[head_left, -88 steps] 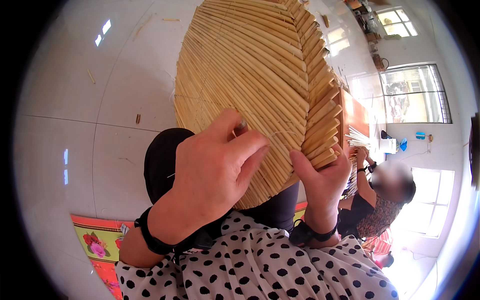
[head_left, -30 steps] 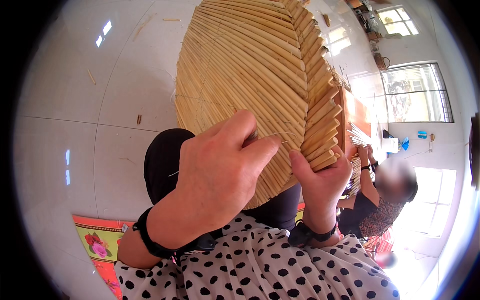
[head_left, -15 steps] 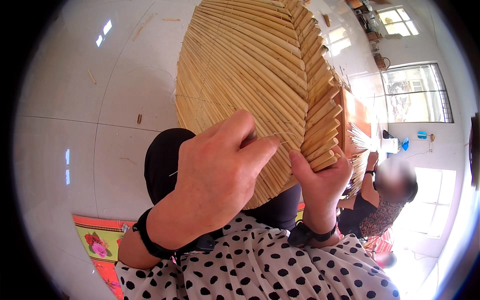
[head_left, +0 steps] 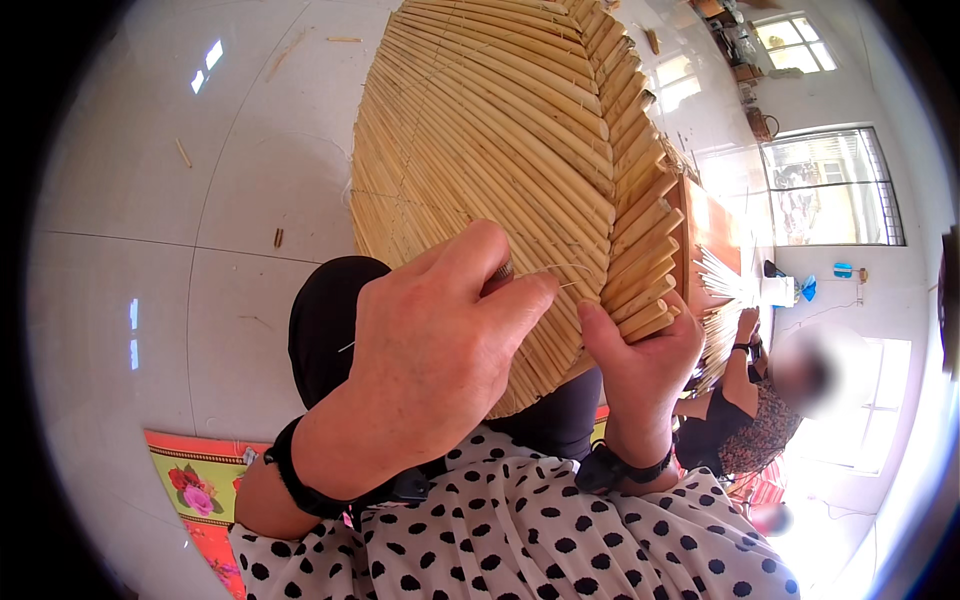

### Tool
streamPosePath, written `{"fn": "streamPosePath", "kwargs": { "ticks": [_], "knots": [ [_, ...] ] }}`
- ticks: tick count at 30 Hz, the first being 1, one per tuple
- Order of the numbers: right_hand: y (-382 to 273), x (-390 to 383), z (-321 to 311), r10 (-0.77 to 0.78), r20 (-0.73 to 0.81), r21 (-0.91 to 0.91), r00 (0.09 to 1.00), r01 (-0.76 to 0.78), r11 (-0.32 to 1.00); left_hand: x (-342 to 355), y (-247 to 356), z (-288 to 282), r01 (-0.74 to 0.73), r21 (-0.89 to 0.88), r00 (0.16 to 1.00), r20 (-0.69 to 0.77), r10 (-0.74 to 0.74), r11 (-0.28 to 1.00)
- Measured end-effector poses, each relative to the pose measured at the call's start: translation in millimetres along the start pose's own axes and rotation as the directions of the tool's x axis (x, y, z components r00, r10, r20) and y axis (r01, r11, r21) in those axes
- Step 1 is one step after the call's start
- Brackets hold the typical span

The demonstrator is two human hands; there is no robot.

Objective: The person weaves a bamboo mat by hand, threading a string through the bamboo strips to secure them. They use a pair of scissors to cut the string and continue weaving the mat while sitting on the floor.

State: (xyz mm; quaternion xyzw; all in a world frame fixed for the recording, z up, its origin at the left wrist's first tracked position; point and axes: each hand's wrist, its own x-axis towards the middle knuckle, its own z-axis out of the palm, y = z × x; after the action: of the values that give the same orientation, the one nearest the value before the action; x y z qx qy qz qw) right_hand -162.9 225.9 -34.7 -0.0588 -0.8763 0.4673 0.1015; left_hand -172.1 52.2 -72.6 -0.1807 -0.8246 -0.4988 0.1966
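A large fan-shaped panel of pale straw-coloured stalks (head_left: 480, 130), stitched across with fine thread, rests on my lap. My left hand (head_left: 430, 350) is closed in a pinch over its near part. Out of the fingertips comes the thin tip of what looks like a needle (head_left: 570, 285), and a fine thread (head_left: 560, 267) curves above it. A ridged metal ring, perhaps a thimble (head_left: 503, 271), shows by the curled finger. My right hand (head_left: 650, 355) grips the panel's right edge, thumb on top, fingers around the stalk ends (head_left: 650, 308).
Beyond the right edge stands a brown wooden surface (head_left: 708, 225) with loose pale stalks (head_left: 722, 275). Another person (head_left: 735, 420) sits at the right, a hand near those stalks. Stalk scraps (head_left: 278, 238) lie on the tiled floor, and a flowered mat (head_left: 195, 490) is at lower left.
My hands and the panel look almost the same. The other person at the right has shifted the head slightly.
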Motion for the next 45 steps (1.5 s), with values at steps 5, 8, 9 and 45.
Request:
{"fn": "streamPosePath", "kwargs": {
  "ticks": [5, 8, 9, 45],
  "knots": [
    [1, -1, -2, -0.001, 0.007, -0.025, 1.0, 0.001, 1.0, 4, 1, -3, -0.032, 0.025, 0.999, 0.022, 0.032, 0.999],
    [-5, -2, -1, -0.036, 0.023, -0.081, 0.999, 0.038, 0.996, 6, 2, -8, -0.061, 0.042, 0.997, 0.047, 0.059, 0.997],
    [-8, -2, 0, -0.052, 0.03, -0.094, 0.998, 0.055, 0.994, 7, 3, -11, -0.067, 0.052, 0.996, 0.06, 0.064, 0.996],
    [52, -10, 67, -0.848, 0.247, 0.856, 0.469, 0.305, 0.418, -102, 20, -139, 0.402, 0.481, 0.884, 0.019, -0.468, 0.779]
  ]
}}
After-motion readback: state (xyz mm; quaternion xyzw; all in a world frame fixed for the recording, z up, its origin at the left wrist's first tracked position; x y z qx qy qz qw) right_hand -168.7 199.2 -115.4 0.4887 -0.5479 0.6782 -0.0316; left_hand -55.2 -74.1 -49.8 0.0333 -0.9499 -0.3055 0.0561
